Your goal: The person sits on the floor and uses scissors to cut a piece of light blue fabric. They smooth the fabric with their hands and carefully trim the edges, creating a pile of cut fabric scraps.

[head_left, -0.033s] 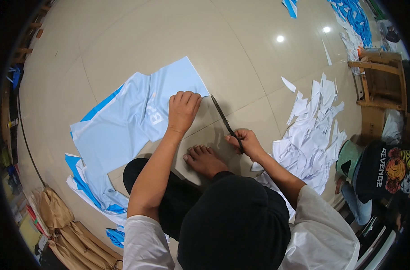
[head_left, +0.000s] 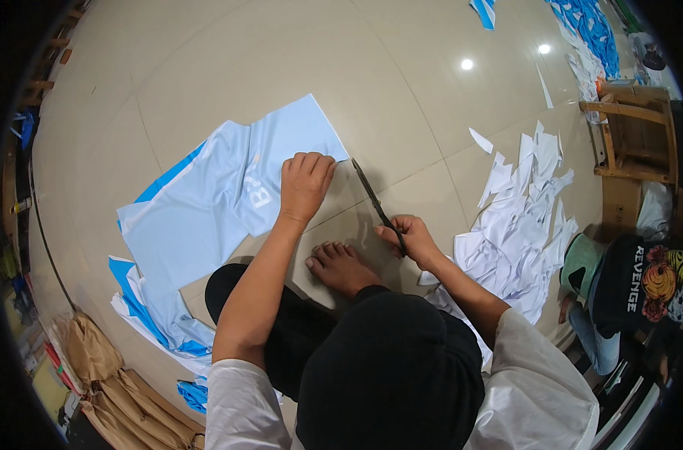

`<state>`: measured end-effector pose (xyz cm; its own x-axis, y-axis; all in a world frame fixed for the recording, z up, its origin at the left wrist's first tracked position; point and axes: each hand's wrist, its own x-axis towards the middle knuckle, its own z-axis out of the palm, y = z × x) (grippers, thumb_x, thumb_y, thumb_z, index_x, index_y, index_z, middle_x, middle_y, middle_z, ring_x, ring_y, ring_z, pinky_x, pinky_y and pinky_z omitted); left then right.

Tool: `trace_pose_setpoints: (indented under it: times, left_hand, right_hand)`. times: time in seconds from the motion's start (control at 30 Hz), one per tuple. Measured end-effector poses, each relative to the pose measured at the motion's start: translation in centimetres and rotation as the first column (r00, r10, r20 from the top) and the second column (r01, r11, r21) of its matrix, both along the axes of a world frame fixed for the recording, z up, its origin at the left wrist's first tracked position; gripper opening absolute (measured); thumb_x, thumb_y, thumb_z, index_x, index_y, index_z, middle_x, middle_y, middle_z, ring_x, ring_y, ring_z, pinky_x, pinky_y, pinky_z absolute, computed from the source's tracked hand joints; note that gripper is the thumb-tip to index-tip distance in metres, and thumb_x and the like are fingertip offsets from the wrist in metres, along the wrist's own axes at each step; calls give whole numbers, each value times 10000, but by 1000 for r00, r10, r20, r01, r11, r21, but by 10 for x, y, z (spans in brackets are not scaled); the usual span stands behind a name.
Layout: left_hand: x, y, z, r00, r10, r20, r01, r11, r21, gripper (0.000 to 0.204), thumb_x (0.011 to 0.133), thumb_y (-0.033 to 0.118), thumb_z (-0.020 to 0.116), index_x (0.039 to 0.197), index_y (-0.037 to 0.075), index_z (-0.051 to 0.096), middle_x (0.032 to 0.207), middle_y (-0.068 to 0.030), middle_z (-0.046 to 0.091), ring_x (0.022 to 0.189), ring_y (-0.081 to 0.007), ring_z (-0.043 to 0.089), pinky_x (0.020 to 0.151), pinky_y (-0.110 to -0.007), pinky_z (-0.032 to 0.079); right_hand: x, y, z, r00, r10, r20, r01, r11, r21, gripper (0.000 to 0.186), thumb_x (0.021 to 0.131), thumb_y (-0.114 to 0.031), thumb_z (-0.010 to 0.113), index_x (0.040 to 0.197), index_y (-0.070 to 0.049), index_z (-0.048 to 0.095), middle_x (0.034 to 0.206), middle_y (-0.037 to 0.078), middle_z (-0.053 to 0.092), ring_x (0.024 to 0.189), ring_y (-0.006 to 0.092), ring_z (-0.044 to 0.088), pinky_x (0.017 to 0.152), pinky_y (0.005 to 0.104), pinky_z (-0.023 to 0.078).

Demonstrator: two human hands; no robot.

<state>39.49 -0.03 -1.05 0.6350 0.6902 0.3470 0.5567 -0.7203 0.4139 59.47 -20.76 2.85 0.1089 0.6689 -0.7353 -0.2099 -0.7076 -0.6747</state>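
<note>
A light blue fabric piece with white lettering lies flat on the tiled floor. My left hand presses palm-down on its right edge, fingers together. My right hand grips the handles of long black scissors. The blades point up and left toward the fabric's near right corner, just beside my left hand. My bare foot rests on the floor between my two arms.
White cut scraps are heaped to my right. More blue and white pieces are stacked at lower left beside brown paper bundles. A wooden stool and another person in a black shirt are at the right.
</note>
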Motion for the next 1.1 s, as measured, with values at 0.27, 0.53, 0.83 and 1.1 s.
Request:
trace_pose_setpoints:
  times: [0.27, 0.53, 0.83, 1.1]
  left_hand:
    - [-2, -1, 2, 1000, -6, 13, 6, 1000, -29, 119, 962, 156, 811, 1061, 117, 757, 1045, -27, 706, 1020, -275, 652, 868, -436, 469]
    - [-2, -1, 1, 999, -14, 31, 14, 1000, -11, 140, 950, 150, 820, 1067, 118, 750, 1055, -25, 700, 1020, -270, 651, 870, -433, 469]
    - [-2, -1, 2, 1000, -15, 16, 15, 1000, -18, 139, 950, 156, 823, 1063, 118, 750, 1056, -21, 698, 1025, -267, 651, 870, -431, 468]
    - [-3, -1, 0, 1000, -14, 15, 14, 1000, -7, 142, 951, 166, 825, 1067, 121, 756, 1057, -20, 701, 1028, -264, 655, 872, -430, 471]
  right_hand:
    - [-5, 20, 0, 1000, 3, -22, -4, 1000, -28, 465, 967, -378, 880, 710, -87, 625, 613, 11, 589, 494, 102, 540, 465, 292, 404]
    - [-7, 31, -1, 1000, -9, 12, 9, 999, -49, 459, 964, -354, 874, 696, -92, 610, 597, 15, 589, 486, 106, 540, 461, 293, 408]
    - [-6, 29, -7, 1000, -21, 7, 21, 999, -44, 415, 958, -313, 867, 711, -81, 628, 602, 20, 599, 476, 108, 541, 452, 291, 413]
    - [-4, 27, -11, 1000, -12, 8, 12, 999, -47, 369, 951, -292, 855, 740, -61, 658, 608, 19, 599, 488, 106, 551, 454, 289, 420]
